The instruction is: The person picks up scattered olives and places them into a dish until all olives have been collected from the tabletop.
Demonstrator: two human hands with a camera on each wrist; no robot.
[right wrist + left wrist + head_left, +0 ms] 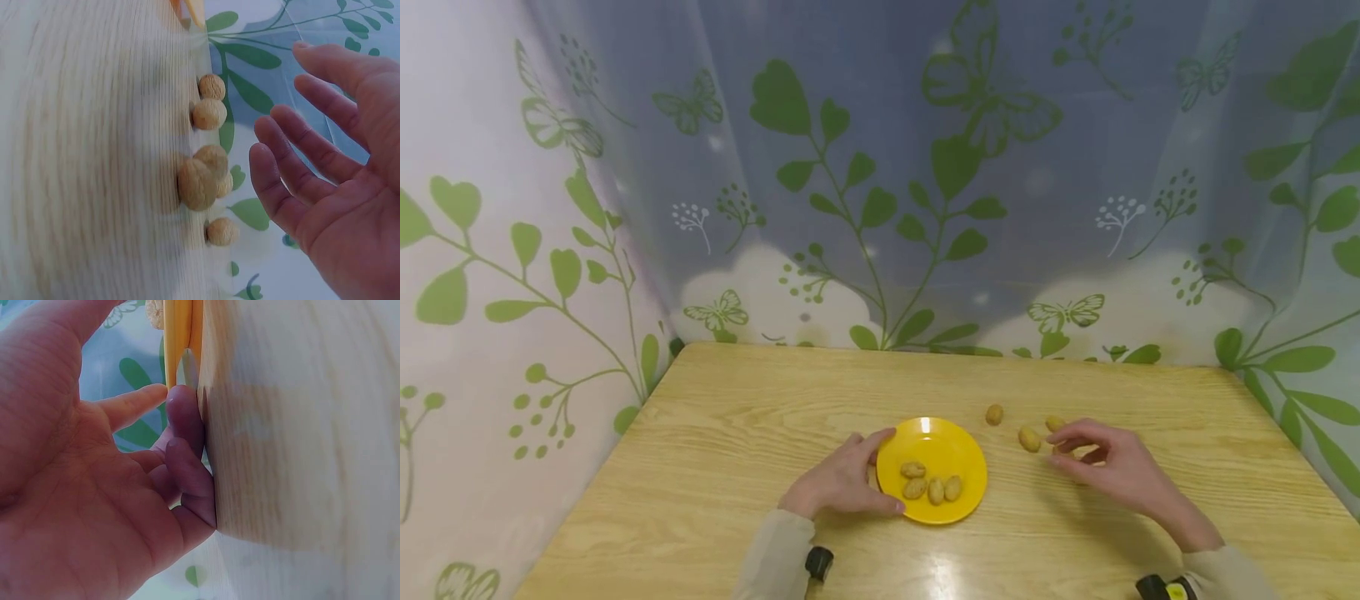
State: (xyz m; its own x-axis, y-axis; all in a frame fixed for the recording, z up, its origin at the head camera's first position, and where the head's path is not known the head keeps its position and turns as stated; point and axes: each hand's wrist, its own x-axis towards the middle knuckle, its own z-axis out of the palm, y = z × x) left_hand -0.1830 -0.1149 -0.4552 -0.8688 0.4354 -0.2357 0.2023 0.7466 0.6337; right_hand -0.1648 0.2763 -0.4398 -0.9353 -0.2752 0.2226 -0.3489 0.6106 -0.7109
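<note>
My left hand [846,479] holds the left side of a round yellow plate [934,437], thumb on the near rim and fingers at the far-left rim. In the left wrist view, the plate's rim [170,344] meets a fingertip, and other fingers bend low by the tabletop. Several tan, wrinkled walnuts [936,491] lie on the plate's near half. To the right of the plate, my right hand [1116,467] hovers over loose walnuts [1029,439], partly hiding some. The right wrist view shows its fingers spread and apart from the walnuts [197,185], with nothing held.
The wooden table [760,400] has light grain and ends at a curtain [880,208] printed with green leaves and butterflies. One walnut [994,414] lies just beyond the plate's right rim. Dark wrist devices [819,563] sit at both sleeves.
</note>
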